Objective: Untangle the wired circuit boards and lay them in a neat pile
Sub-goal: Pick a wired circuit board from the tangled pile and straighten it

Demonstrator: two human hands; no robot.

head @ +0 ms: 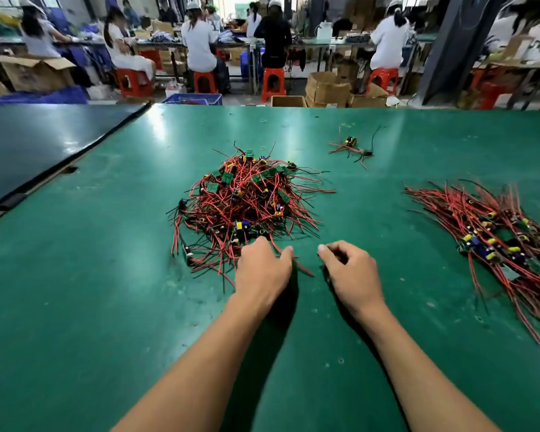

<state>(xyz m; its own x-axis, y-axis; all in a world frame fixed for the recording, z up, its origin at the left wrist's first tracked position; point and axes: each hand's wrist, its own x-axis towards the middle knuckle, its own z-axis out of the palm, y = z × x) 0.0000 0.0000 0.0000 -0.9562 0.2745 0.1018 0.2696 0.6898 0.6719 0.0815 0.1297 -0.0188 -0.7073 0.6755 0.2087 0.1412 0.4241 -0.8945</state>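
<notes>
A tangled heap of small green circuit boards with red and black wires [247, 201] lies in the middle of the green table [106, 275]. At the right, a laid-out pile of boards with their wires running one way [496, 241] stretches toward the near edge. My left hand [261, 272] rests palm down at the heap's near edge, its fingers over a few loose red wires; whether it grips them is hidden. My right hand [351, 275] hovers just right of it, fingers loosely curled, holding nothing.
A few stray wired boards [353, 148] lie apart at the far side of the table. A darker table [38, 145] adjoins on the left. Beyond the far edge are cardboard boxes [328, 88], a blue crate [194, 99], red stools and seated people.
</notes>
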